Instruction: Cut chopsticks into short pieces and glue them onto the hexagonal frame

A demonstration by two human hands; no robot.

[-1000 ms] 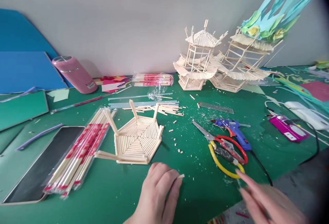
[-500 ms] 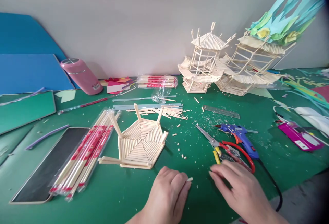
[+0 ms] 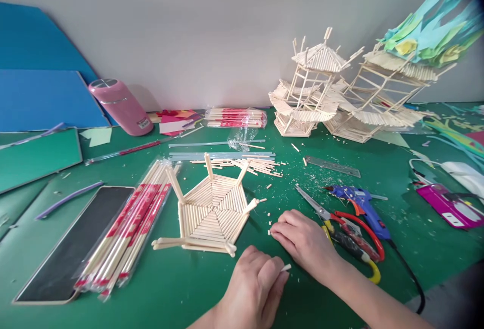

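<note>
My left hand point(image 3: 251, 286) is closed near the table's front, with a short stick piece point(image 3: 286, 268) poking out between thumb and forefinger. To its right, my right hand point(image 3: 306, 243) reaches down to the green tabletop, thumb and fingers pinched at a tiny cut stick bit point(image 3: 269, 232). Left of that hand sits a hexagonal stick base point(image 3: 214, 210), its panels laid in rings, with several short posts standing up at the corners and sticks jutting out at the front left. Red-handled scissors point(image 3: 317, 205) and a blue glue gun point(image 3: 355, 200) lie beyond my right forearm.
Two stick pagoda models point(image 3: 313, 87) stand at the back right. Packs of wrapped chopsticks point(image 3: 132, 223) lie left beside a black board point(image 3: 81, 243). A pink bottle point(image 3: 121, 107), loose sticks point(image 3: 257, 165), yellow-handled pliers point(image 3: 348, 243) and a magenta power strip point(image 3: 446, 205) are around.
My right hand has moved left and forward from beside the pliers to the small stick bits. The pliers' yellow handle is uncovered. My left hand keeps its stick piece; the view has shifted slightly.
</note>
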